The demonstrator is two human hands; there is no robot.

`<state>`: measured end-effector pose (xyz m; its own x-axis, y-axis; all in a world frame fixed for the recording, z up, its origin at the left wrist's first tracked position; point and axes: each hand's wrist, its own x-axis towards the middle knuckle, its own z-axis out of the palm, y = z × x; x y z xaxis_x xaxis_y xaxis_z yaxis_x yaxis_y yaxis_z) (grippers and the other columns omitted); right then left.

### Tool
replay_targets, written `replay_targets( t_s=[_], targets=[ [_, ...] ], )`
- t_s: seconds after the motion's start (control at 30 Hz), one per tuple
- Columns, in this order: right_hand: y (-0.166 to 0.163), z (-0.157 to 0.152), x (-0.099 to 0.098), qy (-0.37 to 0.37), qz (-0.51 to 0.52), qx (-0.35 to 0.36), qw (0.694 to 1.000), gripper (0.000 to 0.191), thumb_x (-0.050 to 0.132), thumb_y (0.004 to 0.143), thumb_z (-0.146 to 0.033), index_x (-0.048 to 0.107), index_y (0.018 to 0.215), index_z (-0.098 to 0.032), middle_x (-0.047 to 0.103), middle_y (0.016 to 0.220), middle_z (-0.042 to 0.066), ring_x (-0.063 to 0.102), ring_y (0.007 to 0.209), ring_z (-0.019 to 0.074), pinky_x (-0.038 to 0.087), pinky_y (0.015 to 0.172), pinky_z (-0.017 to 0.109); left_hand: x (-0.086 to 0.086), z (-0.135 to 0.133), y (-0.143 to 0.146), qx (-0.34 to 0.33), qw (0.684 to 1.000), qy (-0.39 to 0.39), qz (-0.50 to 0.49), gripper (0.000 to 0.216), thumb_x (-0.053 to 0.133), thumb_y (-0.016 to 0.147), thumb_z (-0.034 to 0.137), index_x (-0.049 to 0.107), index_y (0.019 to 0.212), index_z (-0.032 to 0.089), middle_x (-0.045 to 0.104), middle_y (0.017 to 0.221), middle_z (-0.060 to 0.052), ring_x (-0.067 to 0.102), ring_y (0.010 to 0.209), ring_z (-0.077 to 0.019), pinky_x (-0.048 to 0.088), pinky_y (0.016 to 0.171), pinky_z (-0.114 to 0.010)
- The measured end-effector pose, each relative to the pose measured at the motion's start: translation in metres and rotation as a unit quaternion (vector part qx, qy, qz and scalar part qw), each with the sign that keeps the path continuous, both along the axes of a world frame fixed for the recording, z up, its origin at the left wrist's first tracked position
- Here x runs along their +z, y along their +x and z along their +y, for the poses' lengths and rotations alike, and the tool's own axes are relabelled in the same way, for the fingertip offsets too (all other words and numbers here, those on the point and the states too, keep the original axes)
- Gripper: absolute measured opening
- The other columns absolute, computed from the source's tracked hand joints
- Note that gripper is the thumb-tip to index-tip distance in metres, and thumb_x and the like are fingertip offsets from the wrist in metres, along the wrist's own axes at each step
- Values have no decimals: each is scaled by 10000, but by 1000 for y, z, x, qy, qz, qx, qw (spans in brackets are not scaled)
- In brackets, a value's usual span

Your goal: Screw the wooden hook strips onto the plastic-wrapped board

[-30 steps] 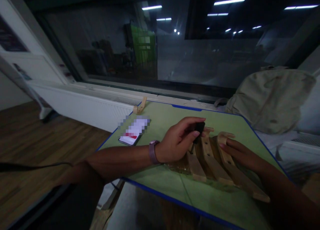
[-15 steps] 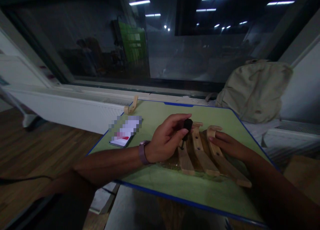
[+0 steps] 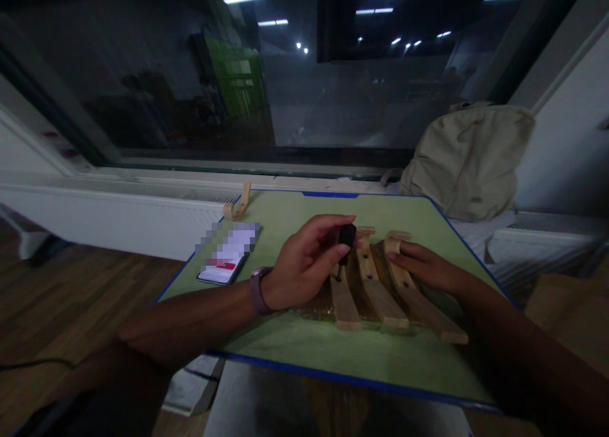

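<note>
My left hand, with a band on its wrist, is closed on the black handle of a screwdriver. The shaft points down at a hole in the leftmost curved wooden hook. Beside it lie a middle wooden hook and a right wooden hook. All three rest across a glossy brown board. Around the upper part of the right hook my right hand is curled, thumb on the near face and the other fingers partly hidden behind it.
A phone with a lit screen lies left on the green, blue-edged table. Another wooden hook sits at its far left corner. A beige backpack leans by the window at right. A white radiator runs along the left.
The whole view has shifted slightly, so things appear further left. The screwdriver handle looks slightly turned in my left hand; my right hand keeps its hold.
</note>
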<state>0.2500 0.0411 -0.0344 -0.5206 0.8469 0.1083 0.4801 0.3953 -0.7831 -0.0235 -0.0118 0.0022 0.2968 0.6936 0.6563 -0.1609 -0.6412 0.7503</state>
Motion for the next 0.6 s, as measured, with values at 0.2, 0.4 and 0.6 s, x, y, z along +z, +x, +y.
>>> replay_targets(
  t_s=[0.2, 0.4, 0.6],
  targets=[
    [1, 2, -4, -13, 5, -2, 1000, 617, 553, 871, -758, 786, 1055, -217, 775, 1148, 112, 688, 1125, 375, 503, 1051, 560, 1, -4, 0, -43, 999, 26, 3, 267, 560, 1001, 175, 589, 1254, 253, 716, 1129, -45, 710, 1020, -126, 573, 920, -268],
    [-1, 0, -2, -17, 4, 1, 1000, 587, 557, 894, -708, 764, 1099, -198, 765, 1182, 115, 687, 1119, 350, 521, 1021, 520, -2, 6, 0, 61, 997, 28, -44, 376, 819, 791, 146, 619, 1094, 243, 626, 1012, 5, 646, 878, -94, 555, 816, -220],
    [-1, 3, -7, -14, 13, 19, 1000, 496, 551, 928, -612, 750, 1102, -192, 769, 1154, 93, 698, 1091, 313, 536, 999, 482, 1, -1, -2, 27, 998, -27, -45, 374, 739, 878, 162, 562, 1195, 251, 713, 1007, -9, 719, 953, -122, 581, 833, -240]
  ],
)
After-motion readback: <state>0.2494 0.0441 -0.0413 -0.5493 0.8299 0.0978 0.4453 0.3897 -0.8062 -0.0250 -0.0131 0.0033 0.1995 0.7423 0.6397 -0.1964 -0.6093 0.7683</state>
